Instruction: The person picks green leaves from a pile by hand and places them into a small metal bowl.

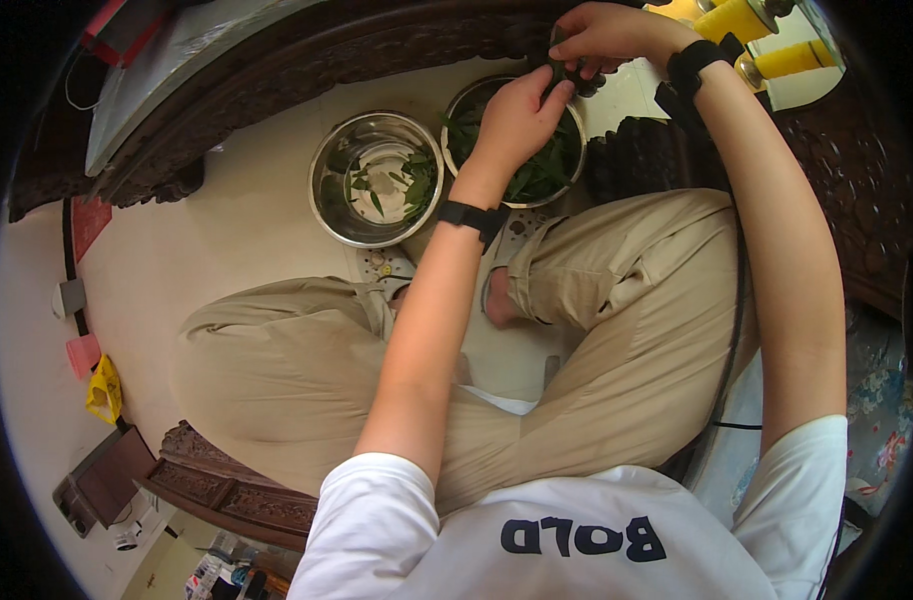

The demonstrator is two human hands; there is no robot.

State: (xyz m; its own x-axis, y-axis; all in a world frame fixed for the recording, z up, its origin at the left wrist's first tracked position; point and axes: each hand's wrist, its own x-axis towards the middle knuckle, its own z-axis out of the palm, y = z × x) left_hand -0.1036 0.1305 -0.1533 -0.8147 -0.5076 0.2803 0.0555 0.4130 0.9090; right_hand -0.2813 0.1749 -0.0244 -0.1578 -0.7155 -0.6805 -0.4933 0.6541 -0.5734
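Observation:
Above the right-hand steel bowl (579,161), my left hand (513,112) pinches dark green leaves (558,66) between thumb and fingers. My right hand (603,37) meets it at the far side and grips the same leafy bit with its fingertips. Exactly where the leaves end is hard to see against the dark carved wood behind. A heap of long green leaves (539,176) fills the bowl below, partly covered by my left hand and wrist. Beside it on the left stands a second steel bowl (329,214), holding fewer leaves (420,184) gathered along its right side.
A carved dark wood table (276,90) runs across the far side, its edge close to my hands. More carved wood furniture (831,180) stands to the right. Yellow cylinders (794,60) lie at the upper right. Both bowls rest on the pale floor (254,180) just beyond my feet.

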